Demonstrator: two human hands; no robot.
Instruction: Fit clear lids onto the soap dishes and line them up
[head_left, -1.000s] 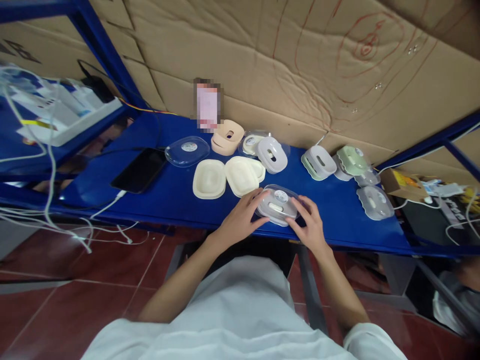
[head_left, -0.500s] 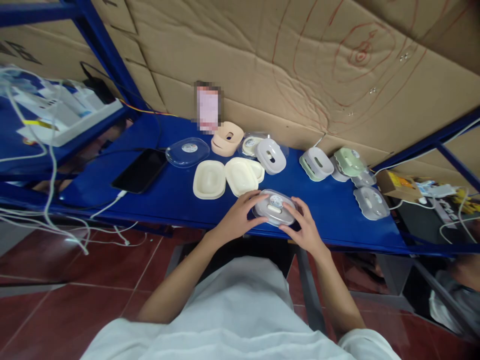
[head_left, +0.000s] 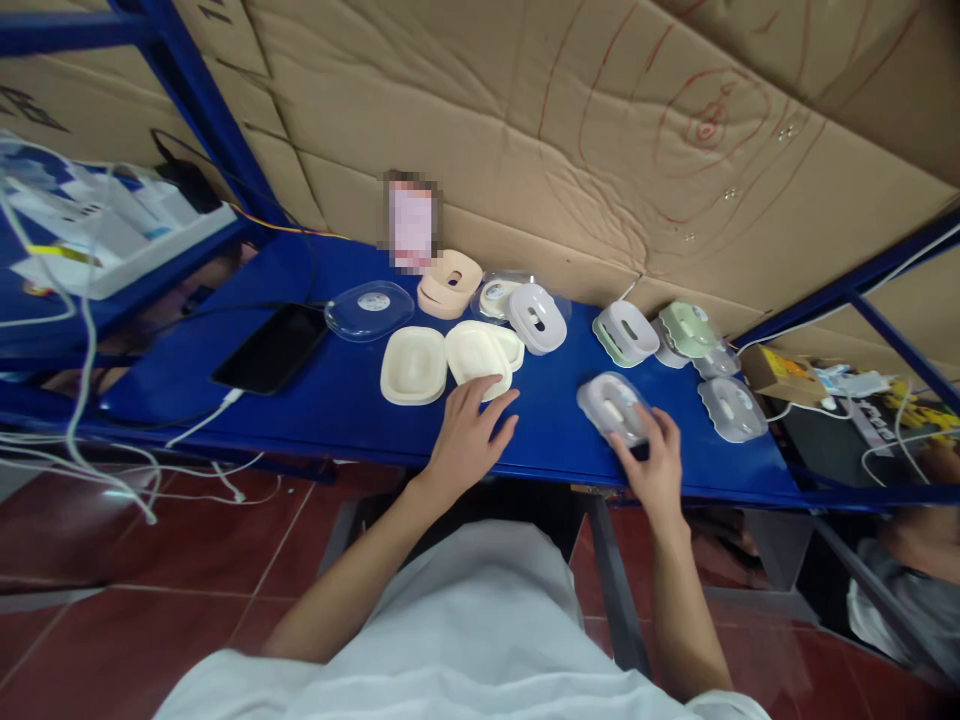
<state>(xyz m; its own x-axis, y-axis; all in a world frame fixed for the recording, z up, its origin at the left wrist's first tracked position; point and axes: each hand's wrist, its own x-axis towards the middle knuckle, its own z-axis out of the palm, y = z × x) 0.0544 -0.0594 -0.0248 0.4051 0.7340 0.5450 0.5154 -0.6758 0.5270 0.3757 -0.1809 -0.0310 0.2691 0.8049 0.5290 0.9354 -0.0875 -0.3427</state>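
My right hand [head_left: 658, 462] grips the near right end of a grey soap box with a clear lid [head_left: 606, 398], between thumb and fingers, low over the front right of the blue table. A pale, oblong piece shows on the lid. My left hand [head_left: 469, 440] is open and holds nothing, its fingers spread. Its fingertips overlap the near edge of a cream soap dish [head_left: 472, 350]; whether they touch it I cannot tell. Another cream dish [head_left: 414, 366] lies just left. Behind them is a pale grey slotted dish [head_left: 553, 325].
Clear lid [head_left: 367, 318] and peach dishes [head_left: 450, 275] lie at the back left, near a black phone [head_left: 271, 348] with a white cable. Grey and green dishes [head_left: 628, 332], a green box [head_left: 686, 328] and another clear-lidded box [head_left: 731, 408] stand right. Cardboard [head_left: 480, 120] rises behind.
The grey soap box has moved right, carried by my right hand. My left hand has let go of it and shifted slightly left, its fingers now spread.
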